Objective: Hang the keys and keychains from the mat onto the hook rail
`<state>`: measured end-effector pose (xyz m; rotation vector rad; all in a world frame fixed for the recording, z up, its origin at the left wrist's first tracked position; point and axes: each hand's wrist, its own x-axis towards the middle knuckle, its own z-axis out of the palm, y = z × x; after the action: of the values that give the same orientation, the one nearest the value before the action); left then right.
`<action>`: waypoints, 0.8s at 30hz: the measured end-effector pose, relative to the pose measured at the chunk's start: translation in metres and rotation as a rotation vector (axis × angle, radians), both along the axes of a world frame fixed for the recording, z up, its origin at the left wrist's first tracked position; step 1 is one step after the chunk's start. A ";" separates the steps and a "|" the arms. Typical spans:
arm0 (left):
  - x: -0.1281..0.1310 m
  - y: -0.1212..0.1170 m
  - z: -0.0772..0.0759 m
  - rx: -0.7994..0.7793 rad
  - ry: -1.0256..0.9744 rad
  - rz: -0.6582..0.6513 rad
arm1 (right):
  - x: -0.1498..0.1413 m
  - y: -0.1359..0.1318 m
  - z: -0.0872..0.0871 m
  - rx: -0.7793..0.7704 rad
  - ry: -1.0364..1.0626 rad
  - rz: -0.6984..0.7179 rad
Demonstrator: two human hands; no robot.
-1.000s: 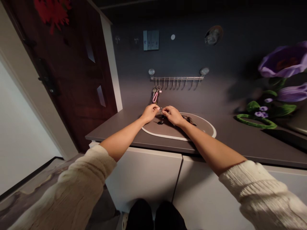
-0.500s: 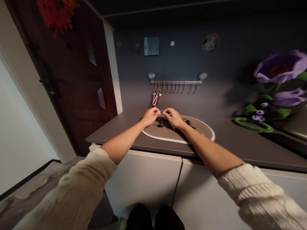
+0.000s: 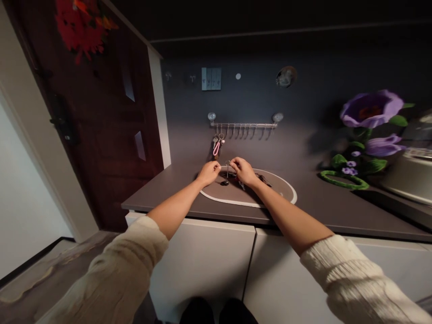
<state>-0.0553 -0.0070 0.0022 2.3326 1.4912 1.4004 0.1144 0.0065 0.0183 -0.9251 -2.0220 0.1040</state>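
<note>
My right hand [image 3: 243,171] pinches a small metal key ring [image 3: 227,163] above the mat. A short chain hangs from the ring, with a dark round fob [image 3: 225,182] at its lower end, low over the mat. My left hand [image 3: 209,173] is closed just left of the ring and apart from it; whatever its fingertips may hold is too small to make out. Under both hands lies a brown oval mat [image 3: 249,200] with a white rim. More dark keys [image 3: 263,180] rest on the mat, partly hidden behind my right hand and wrist.
A clear hook rail [image 3: 245,125] is fixed to the wall by suction cups. Keys with a pink strap [image 3: 216,147] hang at its left end. Purple flowers [image 3: 371,112] and a green ring [image 3: 344,182] stand at right on the counter [image 3: 158,184]. A dark door [image 3: 111,135] is at left.
My left hand has come away from the key ring, a little to the left. My right hand keeps the ring, with the fob hanging below. The view has tilted slightly upward.
</note>
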 end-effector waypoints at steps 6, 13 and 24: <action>-0.002 0.002 -0.003 -0.042 0.049 0.055 | 0.000 0.003 0.007 0.015 0.063 -0.048; 0.000 0.006 -0.006 -0.052 0.010 0.047 | -0.009 0.022 0.031 -0.140 0.293 0.017; 0.001 0.008 -0.006 -0.074 0.018 0.063 | -0.043 0.043 0.083 -0.494 0.761 0.052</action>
<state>-0.0542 0.0014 -0.0041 2.2794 1.6060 1.3171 0.0710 0.0499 0.1011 -0.9351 -1.3157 0.8792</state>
